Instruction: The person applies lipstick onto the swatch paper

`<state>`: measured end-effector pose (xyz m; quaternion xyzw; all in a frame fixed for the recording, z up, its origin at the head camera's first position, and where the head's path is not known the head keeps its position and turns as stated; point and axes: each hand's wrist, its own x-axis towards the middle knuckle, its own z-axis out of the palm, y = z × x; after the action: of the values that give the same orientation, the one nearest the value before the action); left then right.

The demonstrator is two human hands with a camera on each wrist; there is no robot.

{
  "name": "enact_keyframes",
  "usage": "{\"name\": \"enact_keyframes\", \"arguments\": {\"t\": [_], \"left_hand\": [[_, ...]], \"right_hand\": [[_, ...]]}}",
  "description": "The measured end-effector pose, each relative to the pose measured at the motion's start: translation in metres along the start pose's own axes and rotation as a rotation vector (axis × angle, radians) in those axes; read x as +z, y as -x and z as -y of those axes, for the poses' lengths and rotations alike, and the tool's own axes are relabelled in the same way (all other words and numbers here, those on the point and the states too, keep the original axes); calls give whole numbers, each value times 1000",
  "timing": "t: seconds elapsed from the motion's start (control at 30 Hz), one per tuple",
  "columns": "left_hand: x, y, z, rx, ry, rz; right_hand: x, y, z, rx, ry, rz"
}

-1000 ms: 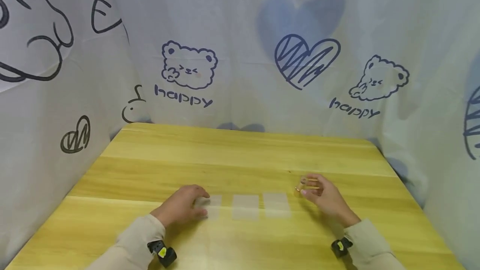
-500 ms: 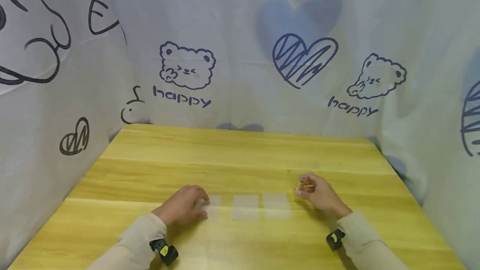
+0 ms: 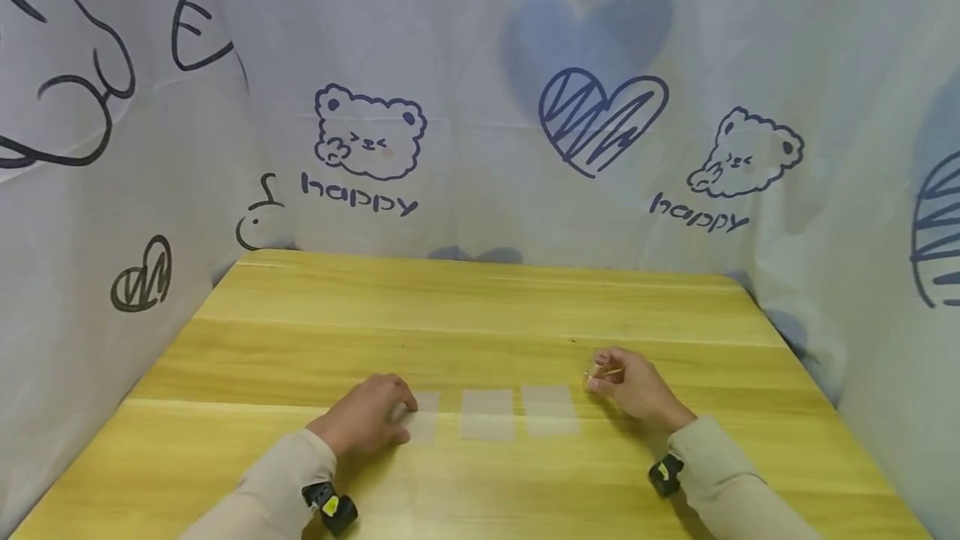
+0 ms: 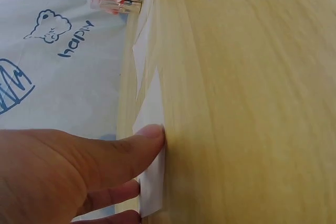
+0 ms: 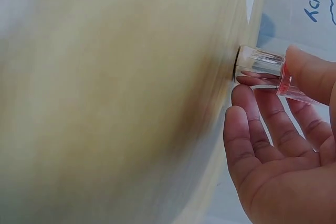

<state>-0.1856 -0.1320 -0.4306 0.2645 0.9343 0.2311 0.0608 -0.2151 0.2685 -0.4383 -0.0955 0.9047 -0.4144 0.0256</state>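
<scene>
Three pale rectangular sheets lie in a row on the table: the left sheet (image 3: pixel 426 422), the middle sheet (image 3: pixel 487 415) and the right sheet (image 3: pixel 550 411). At the left one, my left hand (image 3: pixel 366 417) rests with its thumb on one edge and fingertips by the opposite edge, as the left wrist view shows. Beyond the right sheet, my right hand (image 3: pixel 637 387) holds a small clear tube (image 5: pixel 260 67) with a shiny metallic section, gripped between thumb and fingers. Its end sits right at the tabletop. Part of the tube is hidden behind the thumb.
The wooden table (image 3: pixel 480 307) is bordered at the back and sides by a white curtain (image 3: pixel 480 65) printed with hearts, bears and lettering. Black wrist devices sit on the left cuff (image 3: pixel 281 473) and the right cuff (image 3: pixel 708 457).
My right hand has shifted slightly left with the tube, which now stands more upright, and its fingers have closed in around it. My left hand has barely moved; the view has drifted a little.
</scene>
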Motion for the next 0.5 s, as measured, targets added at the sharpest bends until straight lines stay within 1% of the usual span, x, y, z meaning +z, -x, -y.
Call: {"name": "enact_keyframes", "arguments": {"t": [0.13, 0.3, 0.5], "left_hand": [[-1, 1, -1, -22, -14, 1], [-3, -1, -3, -10, -41, -2], [-3, -1, -3, -17, -32, 10]], "right_hand": [[-1, -1, 4, -8, 9, 9], [-3, -1, 10, -16, 31, -2], [-5, -2, 19, -47, 31, -6]]}}
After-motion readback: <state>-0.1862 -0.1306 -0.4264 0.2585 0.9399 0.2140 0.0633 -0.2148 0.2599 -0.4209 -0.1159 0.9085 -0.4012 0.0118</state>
